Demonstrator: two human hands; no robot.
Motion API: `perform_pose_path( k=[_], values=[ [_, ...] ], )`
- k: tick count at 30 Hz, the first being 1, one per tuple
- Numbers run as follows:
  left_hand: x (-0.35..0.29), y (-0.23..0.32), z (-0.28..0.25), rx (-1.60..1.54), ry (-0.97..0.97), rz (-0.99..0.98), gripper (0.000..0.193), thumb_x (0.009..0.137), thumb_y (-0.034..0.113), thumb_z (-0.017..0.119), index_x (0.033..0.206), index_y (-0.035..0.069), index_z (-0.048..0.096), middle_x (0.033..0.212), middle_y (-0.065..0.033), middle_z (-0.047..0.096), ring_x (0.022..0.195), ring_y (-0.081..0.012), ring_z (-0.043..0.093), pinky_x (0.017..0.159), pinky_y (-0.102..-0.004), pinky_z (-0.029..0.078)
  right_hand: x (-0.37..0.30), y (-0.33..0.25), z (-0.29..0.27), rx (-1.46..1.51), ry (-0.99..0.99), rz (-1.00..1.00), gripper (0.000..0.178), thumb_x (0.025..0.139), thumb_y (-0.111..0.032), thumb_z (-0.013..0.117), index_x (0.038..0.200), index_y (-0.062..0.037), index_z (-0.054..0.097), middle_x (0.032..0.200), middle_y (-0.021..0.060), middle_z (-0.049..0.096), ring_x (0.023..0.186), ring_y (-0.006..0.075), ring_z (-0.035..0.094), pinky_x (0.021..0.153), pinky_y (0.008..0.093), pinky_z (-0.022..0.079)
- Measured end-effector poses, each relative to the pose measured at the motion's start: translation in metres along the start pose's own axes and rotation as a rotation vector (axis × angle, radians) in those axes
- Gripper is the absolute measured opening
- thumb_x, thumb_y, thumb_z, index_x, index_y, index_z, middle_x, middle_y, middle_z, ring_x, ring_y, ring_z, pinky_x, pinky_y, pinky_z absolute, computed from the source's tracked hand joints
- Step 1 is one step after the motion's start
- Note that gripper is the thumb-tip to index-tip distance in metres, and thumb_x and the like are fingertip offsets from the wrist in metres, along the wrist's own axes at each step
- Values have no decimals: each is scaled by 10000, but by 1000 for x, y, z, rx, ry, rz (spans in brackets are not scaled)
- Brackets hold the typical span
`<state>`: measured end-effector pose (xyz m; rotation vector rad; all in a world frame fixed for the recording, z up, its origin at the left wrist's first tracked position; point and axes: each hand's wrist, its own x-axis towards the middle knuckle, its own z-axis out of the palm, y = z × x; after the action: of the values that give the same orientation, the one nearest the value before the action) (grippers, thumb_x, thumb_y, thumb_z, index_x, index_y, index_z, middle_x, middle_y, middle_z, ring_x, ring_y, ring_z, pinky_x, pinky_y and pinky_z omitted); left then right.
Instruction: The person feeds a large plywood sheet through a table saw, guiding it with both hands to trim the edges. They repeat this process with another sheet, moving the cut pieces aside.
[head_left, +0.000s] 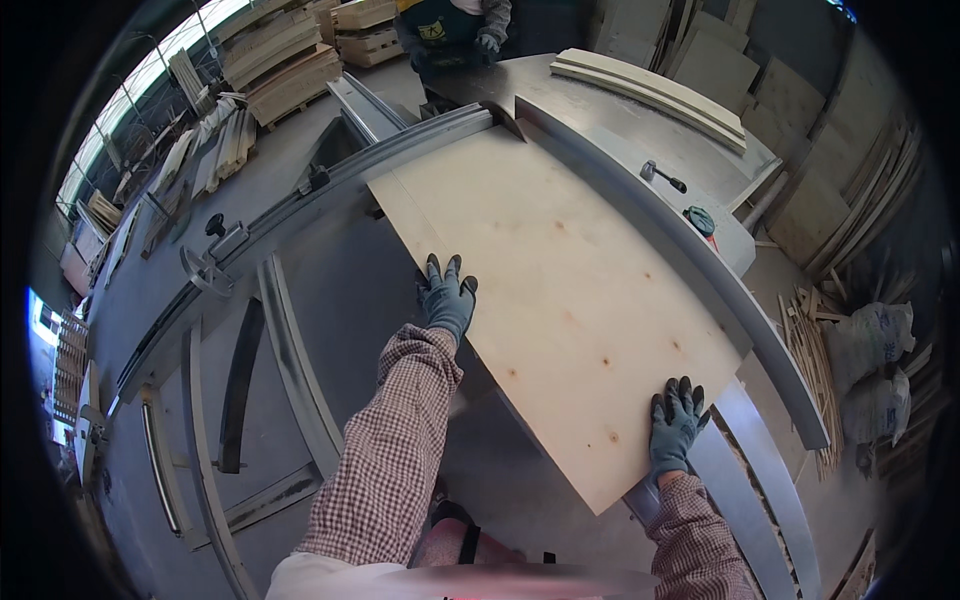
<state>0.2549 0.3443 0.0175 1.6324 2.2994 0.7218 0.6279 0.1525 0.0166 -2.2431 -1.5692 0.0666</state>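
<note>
A wide pale plywood panel (560,290) with several brown knots lies flat on the sliding table saw, its right edge along the long grey rip fence (690,265). My left hand (447,298), in a grey-blue work glove with dark fingertips, rests on the panel's left edge with the fingers spread. My right hand (678,425), gloved alike, presses on the near right corner, fingers stretched out. At the panel's far end stands the dark saw blade or its riving knife (506,122); I cannot tell which.
Beyond the saw stands a person in a dark apron (440,35) with gloved hands. Long pale boards (650,95) lie on the far table. A fence clamp lever (665,178) sits right of the fence. Stacked planks (280,65) stand far left; wood strips and plastic sacks (875,340) are at right.
</note>
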Motion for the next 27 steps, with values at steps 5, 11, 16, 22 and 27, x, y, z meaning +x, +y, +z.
perform_pose_path(
  k=[5,11,16,22,27],
  values=[
    [-33,-27,-31,-26,-103,68,858,829,528,562,1484,189,123,1505,-255,112,1394,-421,89,1122,-516,39,-2,-8,-4,-53,-27,21,454,896,-415,513,1310,-231,528,1455,-4,382,1396,236,218,1115,517,16],
    [-213,-95,-49,414,-202,33,1109,701,624,656,1467,47,98,1484,-266,168,1386,-424,123,1126,-522,22,-1,-5,2,-53,-32,40,470,888,-428,513,1329,-266,503,1463,-23,370,1401,232,202,1102,533,23],
    [-241,-143,-80,526,-238,-79,1154,658,574,727,1459,30,99,1487,-226,169,1394,-401,94,1125,-526,43,1,-1,2,-51,-14,24,471,896,-452,479,1334,-276,495,1465,-29,365,1400,241,203,1098,542,28],
    [-239,-147,-60,480,-121,-152,1089,637,497,770,1431,41,180,1449,-200,244,1364,-385,176,1127,-498,118,2,3,8,-49,2,30,461,900,-458,474,1324,-279,507,1466,-27,363,1402,235,201,1102,549,23],
    [-229,-155,-61,430,-107,-178,979,652,432,790,1387,65,257,1407,-174,290,1329,-378,232,1112,-513,155,0,2,7,-56,-22,49,472,905,-475,452,1330,-275,499,1476,-26,344,1406,225,192,1106,548,23]
  ],
)
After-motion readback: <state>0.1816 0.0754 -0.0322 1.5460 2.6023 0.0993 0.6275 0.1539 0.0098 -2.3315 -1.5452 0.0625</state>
